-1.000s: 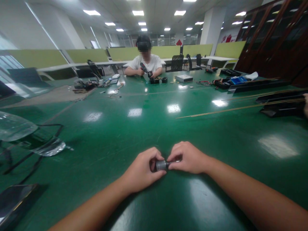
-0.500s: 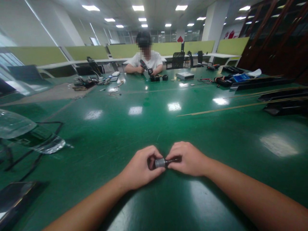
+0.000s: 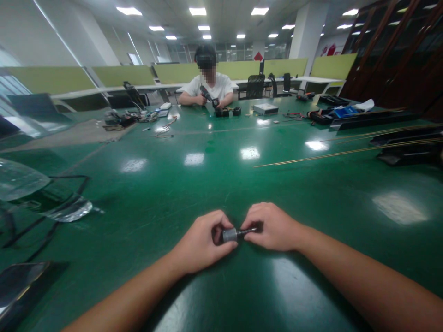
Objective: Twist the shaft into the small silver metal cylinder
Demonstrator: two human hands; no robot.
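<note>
Low over the green table, my left hand [image 3: 204, 242] pinches a short grey metal cylinder [image 3: 230, 235] between thumb and fingers. A narrow dark shaft [image 3: 241, 233] extends from the cylinder's right end. On that shaft the thumb and fingertips of my right hand [image 3: 272, 227] are closed. A thin, shiny tip [image 3: 254, 229] shows inside the right hand's grip. The cylinder's left end is hidden in my left palm, and its exact kind cannot be made out. Both pieces lie roughly level, in one line.
A clear plastic bottle [image 3: 44, 191] lies at the left, with black cable by it. A dark phone-like device [image 3: 20, 288] is at the lower left. Thin brass-coloured rods [image 3: 304, 159] reach in from the right. Across the table [image 3: 166, 184], a person [image 3: 209, 87] handles a power drill.
My right hand has shifted slightly right, so more of the dark shaft shows between the hands. The left hand stays nearly still on the cylinder.
</note>
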